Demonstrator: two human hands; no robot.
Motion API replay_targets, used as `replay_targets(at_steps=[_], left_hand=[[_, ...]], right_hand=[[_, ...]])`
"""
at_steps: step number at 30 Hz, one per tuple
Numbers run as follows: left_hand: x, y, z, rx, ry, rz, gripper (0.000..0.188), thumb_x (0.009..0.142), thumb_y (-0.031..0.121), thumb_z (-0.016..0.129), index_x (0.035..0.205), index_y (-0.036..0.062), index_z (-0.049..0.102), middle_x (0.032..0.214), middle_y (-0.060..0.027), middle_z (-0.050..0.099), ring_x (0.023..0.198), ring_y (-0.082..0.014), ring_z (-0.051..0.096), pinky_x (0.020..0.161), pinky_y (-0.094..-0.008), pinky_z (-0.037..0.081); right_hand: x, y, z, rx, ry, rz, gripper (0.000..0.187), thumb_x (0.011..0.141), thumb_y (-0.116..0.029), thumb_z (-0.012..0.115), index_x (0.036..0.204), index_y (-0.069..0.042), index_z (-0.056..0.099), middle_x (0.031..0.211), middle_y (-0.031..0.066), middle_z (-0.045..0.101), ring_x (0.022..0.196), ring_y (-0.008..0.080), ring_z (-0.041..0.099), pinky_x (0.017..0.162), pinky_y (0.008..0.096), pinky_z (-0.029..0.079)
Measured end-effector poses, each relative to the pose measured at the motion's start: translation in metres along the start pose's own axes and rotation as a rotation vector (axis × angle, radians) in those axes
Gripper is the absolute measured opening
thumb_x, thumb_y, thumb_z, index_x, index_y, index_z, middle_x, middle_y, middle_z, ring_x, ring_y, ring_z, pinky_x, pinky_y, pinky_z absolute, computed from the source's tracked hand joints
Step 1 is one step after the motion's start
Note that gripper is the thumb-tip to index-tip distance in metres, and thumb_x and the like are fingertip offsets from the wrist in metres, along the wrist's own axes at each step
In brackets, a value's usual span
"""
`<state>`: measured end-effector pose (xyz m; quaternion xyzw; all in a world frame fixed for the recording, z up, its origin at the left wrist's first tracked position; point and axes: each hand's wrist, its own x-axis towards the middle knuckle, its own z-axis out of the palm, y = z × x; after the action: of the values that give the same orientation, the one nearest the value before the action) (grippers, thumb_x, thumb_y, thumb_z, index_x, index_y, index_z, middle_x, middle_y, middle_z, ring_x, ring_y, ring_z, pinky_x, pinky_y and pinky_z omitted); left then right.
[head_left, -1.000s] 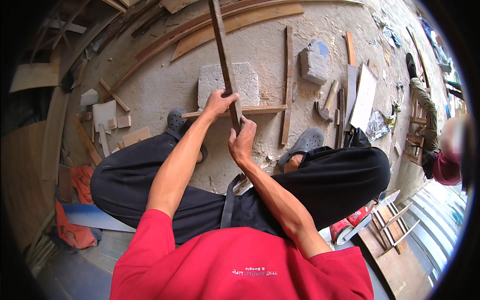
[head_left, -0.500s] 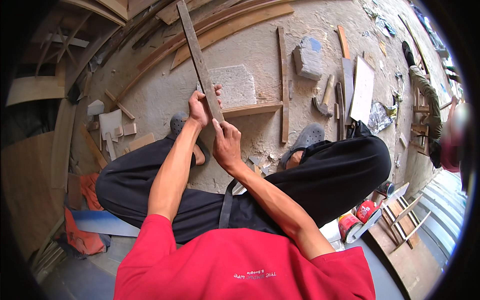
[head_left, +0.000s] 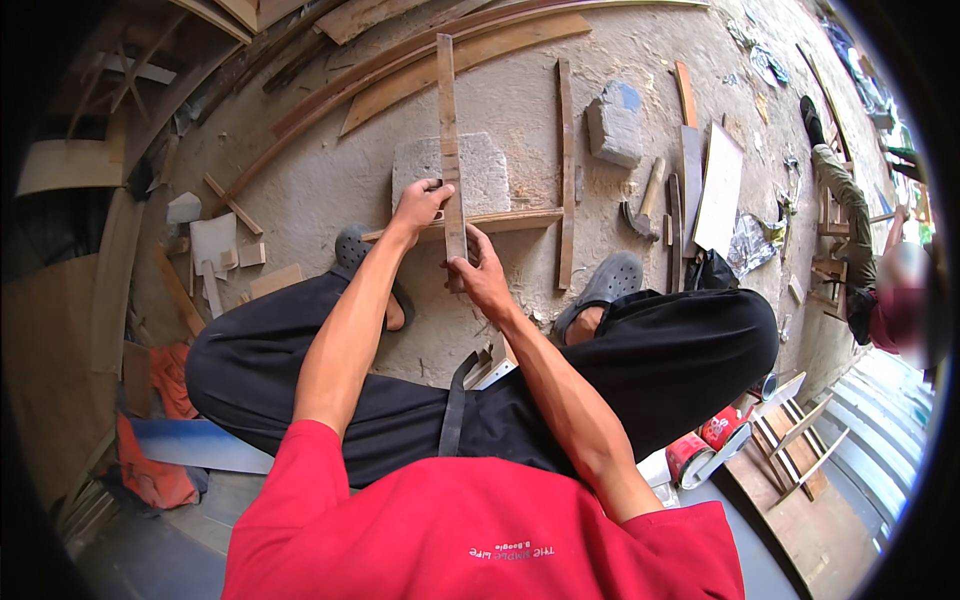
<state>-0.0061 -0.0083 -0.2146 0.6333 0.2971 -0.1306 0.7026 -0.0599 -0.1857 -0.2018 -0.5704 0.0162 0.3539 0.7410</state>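
Both hands hold a long, narrow wooden strip (head_left: 449,120) that points away from me over the floor. My left hand (head_left: 421,207) grips its left edge near the middle, with the thumb on its face. Closer to me, my right hand (head_left: 484,272) pinches its lower end from the right. Beneath the strip, a wooden board (head_left: 515,220) lies crosswise, its right end meeting another upright-lying wooden strip (head_left: 566,170). A pale stone block (head_left: 482,170) sits just beyond the crosswise board, partly hidden by the held strip.
Right of the work lie a grey block (head_left: 614,125), a hammer (head_left: 648,205) and a white panel (head_left: 719,190). Long planks (head_left: 470,70) curve along the far side. Wood offcuts (head_left: 215,245) are at left; red cans (head_left: 690,458) stand at lower right. A person (head_left: 893,310) is at far right.
The held strip has swung from a leftward slant to nearly straight ahead, its broad face turned up. My left hand has moved slightly right, and my right hand has shifted right.
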Motion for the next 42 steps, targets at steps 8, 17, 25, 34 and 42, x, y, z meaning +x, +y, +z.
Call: replay_targets(at_steps=[8,17,25,34,42], left_hand=[[0.009,-0.017,0.005,0.120,-0.062,0.035,0.040,0.085,0.019,0.073,0.113,-0.0082,0.062,0.101,-0.0106,0.069,0.088,-0.0151,0.064,0.078,-0.0284,0.051],[0.027,-0.036,0.001,0.180,-0.075,0.068,0.037,0.084,0.018,0.074,0.107,-0.0096,0.063,0.098,-0.0137,0.070,0.085,-0.0174,0.066,0.075,-0.0291,0.054],[0.022,-0.030,0.003,0.106,-0.102,-0.068,0.048,0.085,0.018,0.071,0.120,-0.0109,0.053,0.100,-0.0170,0.069,0.089,-0.0203,0.067,0.079,-0.0307,0.054],[0.017,-0.029,0.004,0.235,-0.126,-0.095,0.057,0.089,0.026,0.068,0.127,-0.0102,0.045,0.109,-0.0216,0.065,0.102,-0.0222,0.062,0.091,-0.0336,0.047],[0.013,-0.031,0.007,0.138,-0.186,-0.085,0.058,0.093,0.025,0.065,0.132,-0.0092,0.039,0.114,-0.0241,0.065,0.109,-0.0226,0.060,0.096,-0.0341,0.045]], right_hand=[[0.004,0.019,-0.018,0.149,-0.005,0.154,0.061,0.088,0.001,0.052,0.143,-0.008,0.030,0.126,0.0128,0.049,0.096,0.0224,0.062,0.066,0.0413,0.061],[0.010,0.031,-0.025,0.011,0.117,0.132,0.055,0.087,0.000,0.050,0.139,-0.008,0.034,0.122,0.0109,0.051,0.089,0.0188,0.060,0.060,0.0330,0.055],[0.010,0.027,-0.018,0.028,0.177,0.141,0.052,0.086,-0.002,0.049,0.136,-0.008,0.035,0.113,0.0109,0.052,0.075,0.0150,0.057,0.050,0.0291,0.049],[0.010,0.021,-0.008,-0.146,0.203,0.154,0.060,0.093,-0.021,0.061,0.145,-0.013,0.031,0.078,0.0030,0.055,0.053,0.0114,0.050,0.042,0.0274,0.040],[0.008,0.021,-0.010,-0.122,0.187,0.102,0.063,0.095,-0.024,0.062,0.149,-0.015,0.030,0.072,0.0005,0.052,0.050,0.0102,0.047,0.041,0.0271,0.039]])
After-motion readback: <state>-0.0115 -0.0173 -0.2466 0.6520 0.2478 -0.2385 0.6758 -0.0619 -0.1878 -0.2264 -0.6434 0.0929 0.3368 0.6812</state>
